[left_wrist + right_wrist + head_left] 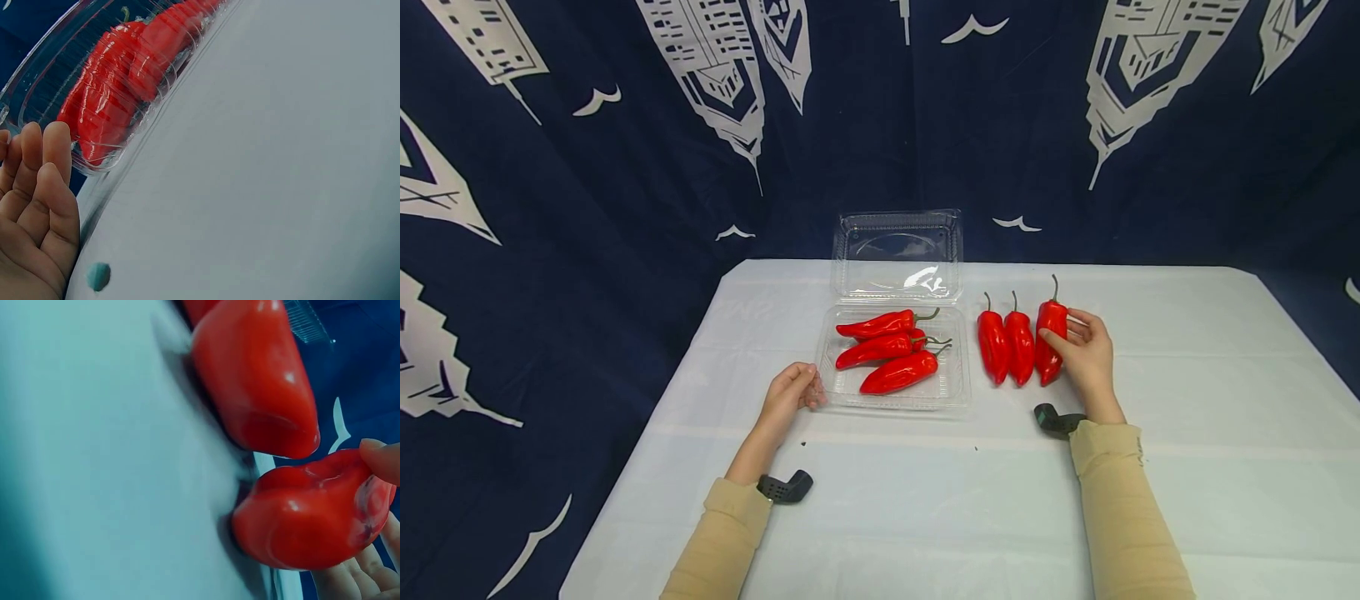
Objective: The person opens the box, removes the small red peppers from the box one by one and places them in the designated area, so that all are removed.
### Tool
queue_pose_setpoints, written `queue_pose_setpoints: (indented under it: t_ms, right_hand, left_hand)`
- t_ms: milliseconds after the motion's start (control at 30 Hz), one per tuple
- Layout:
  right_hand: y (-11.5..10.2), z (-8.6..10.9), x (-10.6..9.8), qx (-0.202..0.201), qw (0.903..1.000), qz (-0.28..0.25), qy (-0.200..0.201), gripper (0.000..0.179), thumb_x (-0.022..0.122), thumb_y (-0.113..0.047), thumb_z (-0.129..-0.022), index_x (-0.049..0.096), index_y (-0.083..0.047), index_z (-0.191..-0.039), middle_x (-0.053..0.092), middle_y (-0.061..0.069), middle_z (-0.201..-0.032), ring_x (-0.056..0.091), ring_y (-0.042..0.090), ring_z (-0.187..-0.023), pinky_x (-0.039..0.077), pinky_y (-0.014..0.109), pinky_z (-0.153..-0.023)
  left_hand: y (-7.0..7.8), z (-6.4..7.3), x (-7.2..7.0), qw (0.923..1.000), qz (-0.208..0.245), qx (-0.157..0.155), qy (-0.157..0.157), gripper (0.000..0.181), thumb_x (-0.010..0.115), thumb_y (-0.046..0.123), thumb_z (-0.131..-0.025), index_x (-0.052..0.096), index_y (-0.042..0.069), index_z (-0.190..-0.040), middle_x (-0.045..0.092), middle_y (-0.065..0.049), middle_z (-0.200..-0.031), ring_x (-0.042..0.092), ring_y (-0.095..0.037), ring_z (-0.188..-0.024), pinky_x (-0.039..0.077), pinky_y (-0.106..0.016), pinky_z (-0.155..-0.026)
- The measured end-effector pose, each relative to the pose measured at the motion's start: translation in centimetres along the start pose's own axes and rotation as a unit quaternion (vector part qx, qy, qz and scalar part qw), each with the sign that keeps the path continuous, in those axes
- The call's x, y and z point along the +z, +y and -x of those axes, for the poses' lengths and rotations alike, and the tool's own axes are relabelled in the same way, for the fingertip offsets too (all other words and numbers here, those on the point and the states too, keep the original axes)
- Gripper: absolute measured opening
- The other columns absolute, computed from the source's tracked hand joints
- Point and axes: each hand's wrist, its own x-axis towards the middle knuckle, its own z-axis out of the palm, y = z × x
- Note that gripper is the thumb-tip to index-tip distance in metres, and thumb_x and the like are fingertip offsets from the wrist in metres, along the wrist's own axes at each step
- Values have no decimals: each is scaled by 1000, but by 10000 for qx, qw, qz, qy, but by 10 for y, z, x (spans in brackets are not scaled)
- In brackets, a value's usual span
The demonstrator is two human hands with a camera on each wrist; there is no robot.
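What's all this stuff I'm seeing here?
Container: one, clear, mid-table
Lid: one, clear, open behind container
Packed peppers: at least four, red, inside container
Loose peppers: two, red, right of container
Held pepper: one, red, rightmost
Table cover: one, white, underneath
Backdrop: one, navy, white prints, behind
Specks: two, dark, on table cover
Wrist devices: two, black, at wrists
Sleeves: two, tan, both arms
Left fingers: one set, at container's left edge
Right fingers: one set, gripping held pepper

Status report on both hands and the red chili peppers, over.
Right hand pinching rightmost red chili pepper. Left hand by near-left corner of clear plastic container. Lid open, not in the way.
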Motion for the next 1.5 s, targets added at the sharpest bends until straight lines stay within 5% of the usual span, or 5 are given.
queue_pose_setpoints:
  t_ms: [567, 1500]
  right_hand:
    - [5, -1, -3, 281, 9995, 173, 7, 61, 63, -31, -89, 40, -4, -138, 49, 20, -134, 49, 31, -119, 43, 39, -95]
    - [17, -5, -1, -210, 9970, 726, -174, 56, 60, -38, -91, 49, -5, -134, 52, 22, -129, 52, 34, -116, 44, 43, -93]
  left_hand:
    - [2, 1, 0, 10000, 6, -19, 12, 21, 48, 17, -99, 50, -2, -91, 54, -5, -75, 60, -12, -61, 45, -21, -54]
    - [-1, 0, -1, 9999, -107, 93, -39, 22, 48, 20, -99, 52, -1, -92, 55, -4, -75, 60, -12, -62, 47, -21, -55]
